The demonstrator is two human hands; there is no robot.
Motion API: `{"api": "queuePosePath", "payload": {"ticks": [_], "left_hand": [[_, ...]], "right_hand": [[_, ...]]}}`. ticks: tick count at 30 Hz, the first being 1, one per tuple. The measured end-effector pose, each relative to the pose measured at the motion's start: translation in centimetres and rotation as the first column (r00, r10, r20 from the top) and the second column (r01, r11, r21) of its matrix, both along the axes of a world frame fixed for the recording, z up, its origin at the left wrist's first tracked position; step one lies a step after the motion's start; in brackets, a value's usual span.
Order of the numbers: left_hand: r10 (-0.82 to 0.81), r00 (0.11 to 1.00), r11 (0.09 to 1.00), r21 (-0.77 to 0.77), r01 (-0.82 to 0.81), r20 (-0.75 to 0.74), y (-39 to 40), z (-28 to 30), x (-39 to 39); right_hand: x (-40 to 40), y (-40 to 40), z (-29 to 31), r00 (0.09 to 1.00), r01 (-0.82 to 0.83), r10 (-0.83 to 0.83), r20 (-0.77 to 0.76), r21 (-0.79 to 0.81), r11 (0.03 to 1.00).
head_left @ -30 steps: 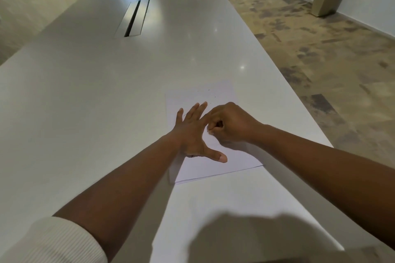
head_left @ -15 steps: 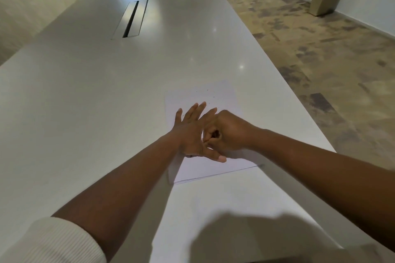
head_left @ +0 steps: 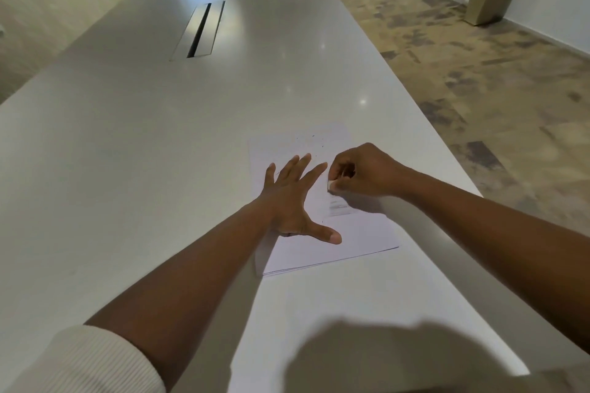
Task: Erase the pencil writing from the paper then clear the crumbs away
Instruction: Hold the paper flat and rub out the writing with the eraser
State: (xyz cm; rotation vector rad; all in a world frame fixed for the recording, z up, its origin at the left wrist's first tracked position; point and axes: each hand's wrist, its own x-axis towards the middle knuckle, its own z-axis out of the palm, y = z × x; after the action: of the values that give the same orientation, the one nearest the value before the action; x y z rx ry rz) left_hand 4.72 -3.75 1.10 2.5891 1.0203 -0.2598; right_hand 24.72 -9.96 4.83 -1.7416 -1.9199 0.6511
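Presently the person stands at a long white table (head_left: 134,169) with both forearms extended over it. At far left, a cream ribbed sleeve (head_left: 83,360) covers the upper left forearm. The left hand (head_left: 292,201) lies flat on the paper (head_left: 360,233), fingers straight and spread, thumb splayed toward the near edge; its grip is fully open and holds nothing, serving only to pin the sheet. The paper appears to be a thin stack, lying near the table's right edge. Dark specks, judged to be eraser crumbs (head_left: 311,139), are scattered on the far part of the sheet. Right of the left hand, faint grey pencil writing (head_left: 338,204) remains visible on the sheet. Directly above it, the right hand (head_left: 364,172) has its fingers curled, pinching a small pale eraser (head_left: 331,186) at the fingertips, its lower end at or just above the paper; contact cannot be confirmed.

Assessment: the erasing step is in hand and incomplete, since marks remain. The next move calls for short rubbing strokes over the remaining writing, with the left hand holding the sheet steady against creasing. Crumb clearing is not yet begun.
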Motion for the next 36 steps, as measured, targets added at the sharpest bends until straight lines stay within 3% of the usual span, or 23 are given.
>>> {"api": "queuePosePath", "payload": {"ticks": [8,15,20,24,36], "left_hand": [[-0.003,1.0,1.0,0.016,0.004,-0.028,0.2,-0.1,0.0],[-0.007,1.0,1.0,0.013,0.007,-0.011,0.2,-0.2,0.0],[-0.003,1.0,1.0,0.022,0.003,-0.014,0.2,-0.4,0.0],[0.002,1.0,1.0,0.02,-0.002,0.006,0.2,-0.5,-0.1],[0.003,0.998,0.998,0.057,-0.006,0.055,-0.1,-0.8,0.7]], "right_hand": [[0.8,0.4,-0.1,0.993,0.116,-0.116,0.006,-0.007,0.993],[-0.2,0.5,-0.1,0.974,0.198,-0.192,-0.123,0.043,0.979],[-0.1,0.2,-0.2,0.981,0.186,-0.181,-0.075,0.062,0.981],[-0.6,0.6,0.5,0.991,0.064,-0.071,0.114,0.063,0.996],[-0.2,1.2,1.5,0.983,0.041,-0.036,0.178,-0.026,0.999]]}}
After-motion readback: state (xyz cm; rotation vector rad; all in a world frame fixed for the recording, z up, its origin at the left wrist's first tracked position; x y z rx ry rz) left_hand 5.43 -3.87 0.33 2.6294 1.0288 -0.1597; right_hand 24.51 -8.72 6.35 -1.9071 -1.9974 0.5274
